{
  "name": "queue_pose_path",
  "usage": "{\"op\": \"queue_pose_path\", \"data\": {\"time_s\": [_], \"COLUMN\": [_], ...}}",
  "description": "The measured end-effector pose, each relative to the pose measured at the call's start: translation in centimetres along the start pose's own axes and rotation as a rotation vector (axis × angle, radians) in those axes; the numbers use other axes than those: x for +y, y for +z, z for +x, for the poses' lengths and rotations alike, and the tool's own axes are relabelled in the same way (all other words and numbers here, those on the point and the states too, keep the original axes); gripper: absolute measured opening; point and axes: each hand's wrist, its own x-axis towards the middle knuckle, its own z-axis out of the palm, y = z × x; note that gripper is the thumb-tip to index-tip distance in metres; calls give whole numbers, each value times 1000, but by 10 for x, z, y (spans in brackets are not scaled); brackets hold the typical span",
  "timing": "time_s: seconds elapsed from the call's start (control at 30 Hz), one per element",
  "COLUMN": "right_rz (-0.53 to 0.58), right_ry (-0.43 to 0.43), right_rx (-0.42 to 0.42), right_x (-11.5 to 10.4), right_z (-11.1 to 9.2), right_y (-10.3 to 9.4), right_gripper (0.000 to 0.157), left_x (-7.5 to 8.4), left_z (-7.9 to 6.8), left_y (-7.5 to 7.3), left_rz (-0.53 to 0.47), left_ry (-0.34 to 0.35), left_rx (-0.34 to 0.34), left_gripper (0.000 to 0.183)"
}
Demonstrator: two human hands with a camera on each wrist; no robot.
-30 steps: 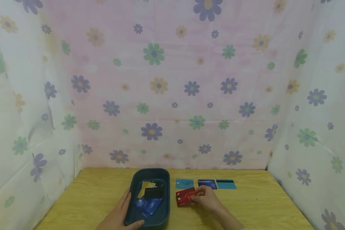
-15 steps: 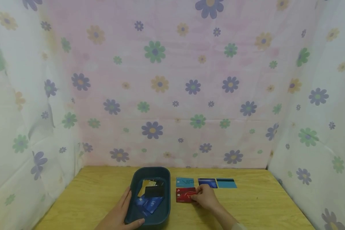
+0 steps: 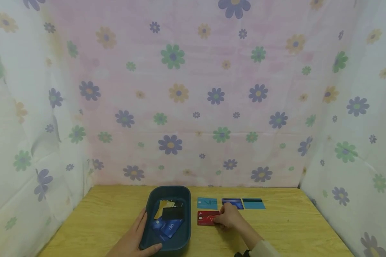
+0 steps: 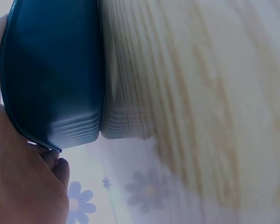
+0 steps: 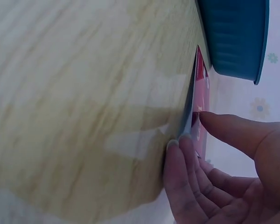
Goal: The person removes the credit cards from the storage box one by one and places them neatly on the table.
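Note:
In the head view my right hand (image 3: 229, 217) pinches the right end of a red VIP card (image 3: 206, 217), flat and low at the wooden table. The right wrist view shows the thumb (image 5: 233, 130) on the card's printed face and fingertips at its edge, close to the tabletop. My left hand (image 3: 133, 233) holds a dark teal plastic basin (image 3: 187, 228) by its left side, thumb over the near rim. Inside the basin lie blue VIP cards (image 3: 171, 227), a black card (image 3: 172, 213) and a gold card (image 3: 161, 210), overlapping.
Behind the red card, a row lies on the wooden table (image 3: 283, 225): a light blue VIP card (image 3: 207, 203), a dark blue card (image 3: 233, 202) partly behind my right hand, and a light blue striped card (image 3: 254, 203). Flowered cloth (image 3: 193, 107) encloses the back and sides.
The red card has gone from tilted to squared up below the light blue VIP card, still pinched by my right hand. My left hand and the basin have stayed put.

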Motion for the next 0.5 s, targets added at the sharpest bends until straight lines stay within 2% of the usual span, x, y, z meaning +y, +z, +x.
{"op": "queue_pose_path", "data": {"time_s": [0.13, 0.5], "right_rz": [-23, -42], "right_ry": [32, 29], "right_rx": [-6, 6], "right_x": [-2, 0], "right_z": [3, 10], "right_y": [0, 3], "right_gripper": [26, 22], "left_x": [1, 1], "left_z": [0, 0], "left_y": [0, 0], "left_rz": [-3, -11], "left_ry": [4, 18], "left_rx": [2, 7], "left_gripper": [118, 118]}}
